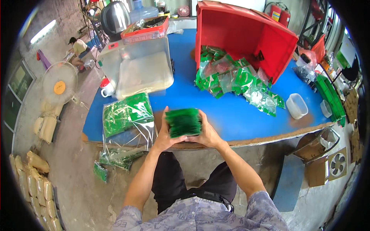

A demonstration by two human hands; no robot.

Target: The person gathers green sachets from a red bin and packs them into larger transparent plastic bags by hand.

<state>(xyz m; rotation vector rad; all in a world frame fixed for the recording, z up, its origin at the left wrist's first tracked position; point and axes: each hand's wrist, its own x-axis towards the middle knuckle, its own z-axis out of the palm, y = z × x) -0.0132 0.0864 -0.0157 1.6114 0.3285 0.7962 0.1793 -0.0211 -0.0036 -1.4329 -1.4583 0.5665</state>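
Note:
Between my two hands, over the table's near edge, is a thick stack of green packets, slightly smeared by motion. My left hand presses its left side, and my right hand grips the right side; both thumbs meet along the near edge. Left of the stack lies a clear plastic bag filled with green packets, its loose open end hanging toward the table edge. Farther off, a red bin rests on its side, and a heap of loose green packets spills out of it.
On the blue table stand a translucent tub, a white-and-red mug and a small clear container. Bagged green packets are below the left edge. A fan stands left; a person sits behind it.

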